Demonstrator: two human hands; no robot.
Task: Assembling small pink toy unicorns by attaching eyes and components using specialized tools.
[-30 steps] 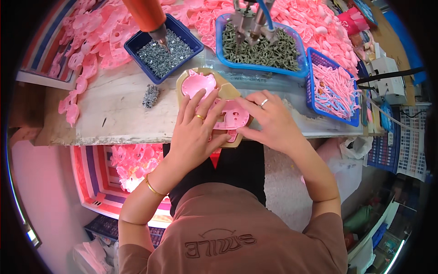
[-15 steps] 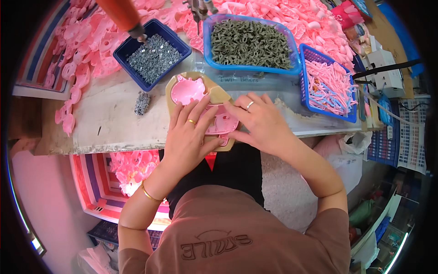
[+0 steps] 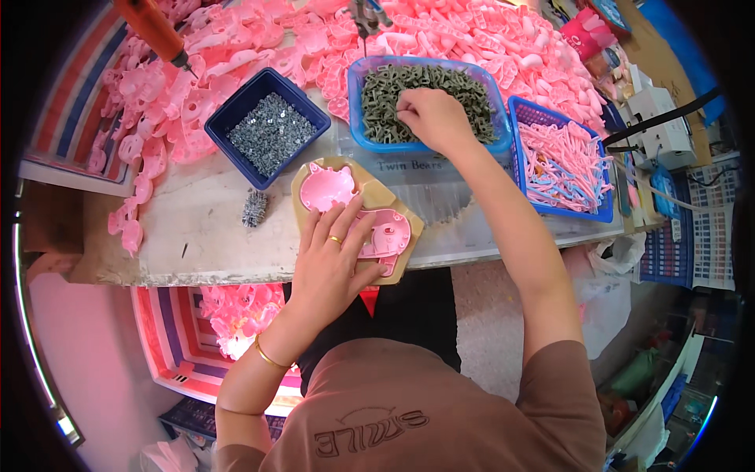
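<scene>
My left hand (image 3: 334, 256) rests with its fingers stretched out over a pink plastic toy half-shell (image 3: 326, 189), its round head part showing past the fingertips. This shell sits in a tan shaped holder (image 3: 366, 178) at the table's front edge. Farther back, my right hand (image 3: 434, 116) reaches into a light blue tub (image 3: 503, 140) heaped with small grey-green plastic pieces (image 3: 385, 82). Its fingers are bent and drawn together among the pieces; whatever is between them is hidden.
Left of the tub stands a dark blue bin (image 3: 226, 149) of small screws, with a screw-covered lump (image 3: 254, 208) in front. A blue basket (image 3: 565, 206) holds pink and blue sticks. Pink shells (image 3: 275, 39) pile behind. An orange electric screwdriver (image 3: 153, 31) hangs upper left.
My right hand has left the pink shell and moved back into the tub of grey-green pieces. My left hand stays on the shell. The hanging screwdriver has shifted left in the view.
</scene>
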